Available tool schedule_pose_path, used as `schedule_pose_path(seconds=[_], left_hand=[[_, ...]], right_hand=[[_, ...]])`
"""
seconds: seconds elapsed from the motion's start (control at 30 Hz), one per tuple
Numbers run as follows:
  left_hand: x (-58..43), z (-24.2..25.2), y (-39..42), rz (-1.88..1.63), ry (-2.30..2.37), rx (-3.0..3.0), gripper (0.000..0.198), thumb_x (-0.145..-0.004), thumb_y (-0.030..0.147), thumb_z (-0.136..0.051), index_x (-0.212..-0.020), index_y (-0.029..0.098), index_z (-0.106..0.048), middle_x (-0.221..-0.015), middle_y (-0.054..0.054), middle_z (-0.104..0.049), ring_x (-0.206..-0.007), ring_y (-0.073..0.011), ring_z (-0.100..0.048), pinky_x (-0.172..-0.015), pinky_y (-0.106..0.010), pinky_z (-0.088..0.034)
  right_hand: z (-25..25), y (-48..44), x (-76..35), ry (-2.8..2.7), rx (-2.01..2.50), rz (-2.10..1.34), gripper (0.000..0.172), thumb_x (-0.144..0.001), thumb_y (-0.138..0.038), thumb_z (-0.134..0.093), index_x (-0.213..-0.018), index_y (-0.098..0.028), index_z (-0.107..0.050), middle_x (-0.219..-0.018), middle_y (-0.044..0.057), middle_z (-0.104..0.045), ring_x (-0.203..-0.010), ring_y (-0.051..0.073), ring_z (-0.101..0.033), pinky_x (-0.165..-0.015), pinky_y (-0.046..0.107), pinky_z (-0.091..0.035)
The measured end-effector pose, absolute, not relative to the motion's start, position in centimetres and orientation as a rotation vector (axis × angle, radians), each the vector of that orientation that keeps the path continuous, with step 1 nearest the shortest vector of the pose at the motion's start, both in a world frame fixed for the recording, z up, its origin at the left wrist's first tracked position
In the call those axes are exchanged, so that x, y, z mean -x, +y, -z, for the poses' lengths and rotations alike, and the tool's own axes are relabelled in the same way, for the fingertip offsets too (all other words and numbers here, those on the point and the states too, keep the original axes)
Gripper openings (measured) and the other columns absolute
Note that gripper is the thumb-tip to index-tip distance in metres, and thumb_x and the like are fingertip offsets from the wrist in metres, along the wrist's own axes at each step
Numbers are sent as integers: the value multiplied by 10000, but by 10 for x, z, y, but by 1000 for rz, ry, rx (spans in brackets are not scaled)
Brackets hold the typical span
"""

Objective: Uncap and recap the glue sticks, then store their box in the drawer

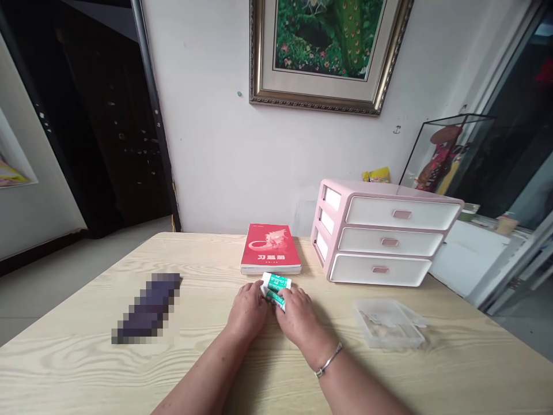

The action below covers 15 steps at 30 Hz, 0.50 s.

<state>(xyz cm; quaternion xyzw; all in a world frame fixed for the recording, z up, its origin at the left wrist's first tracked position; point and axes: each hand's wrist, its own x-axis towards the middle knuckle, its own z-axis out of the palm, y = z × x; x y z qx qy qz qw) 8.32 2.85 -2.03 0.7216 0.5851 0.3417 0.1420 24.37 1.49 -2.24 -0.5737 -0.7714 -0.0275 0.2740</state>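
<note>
Two white tubes with green labels, which look like glue sticks, lie in the middle of the table just in front of the red book. The rear glue stick is in plain sight, and the front glue stick is partly covered by my fingers. My left hand is closed at the left ends of the tubes. From the other side my right hand curls its fingers over their right ends. The fingertips of both hands are partly hidden.
The red book lies behind my hands. A pink-and-white drawer unit stands at the back right. In front of it sits a clear plastic box. A dark pixelated object lies on the left of the wooden table.
</note>
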Motion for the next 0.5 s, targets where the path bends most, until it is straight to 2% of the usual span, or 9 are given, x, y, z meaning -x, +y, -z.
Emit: schedule_pose_path(seconds=[0.1, 0.2, 0.37, 0.5], left_hand=[[-81, 20, 26, -1007, 1710, -1971, 510, -770, 118, -502, -1273, 104, -584, -1225, -157, -643, -1184, -265, -556, -1021, -337, -394], [-77, 17, 24, -1098, 1732, -1765, 472, -840, 245, -518, -1287, 99, -560, -1241, -161, -639, -1173, -262, -577, -986, -339, -425], [-82, -3, 8, -1215, 1392, -1642, 468, -923, 500, -438, -1160, 150, -639, -1152, -115, -701, -1073, -260, -637, -911, -333, -473], [-88, -10, -1, -1263, 1111, -1704, 424, -952, 494, -415, -1108, 162, -627, -1054, -79, -720, -968, -225, -653, -846, -294, -482]], right_hand=[[25, 12, -240, -2086, 1527, 26, 152, -842, -209, -572, -966, -197, -660, -941, 106, -667, -951, 289, -589, -868, 410, -446], [26, 13, -237, -1959, 1498, -139, 191, -876, -231, -533, -1008, -179, -661, -998, 117, -665, -993, 283, -592, -883, 405, -457], [14, 11, -228, -1646, 1188, -732, 303, -924, -397, -499, -1071, -185, -657, -937, 81, -692, -880, 231, -630, -796, 361, -503], [-2, 0, -222, -1595, 874, -1077, 308, -920, -428, -520, -1055, -198, -674, -946, 57, -698, -922, 212, -636, -833, 328, -495]])
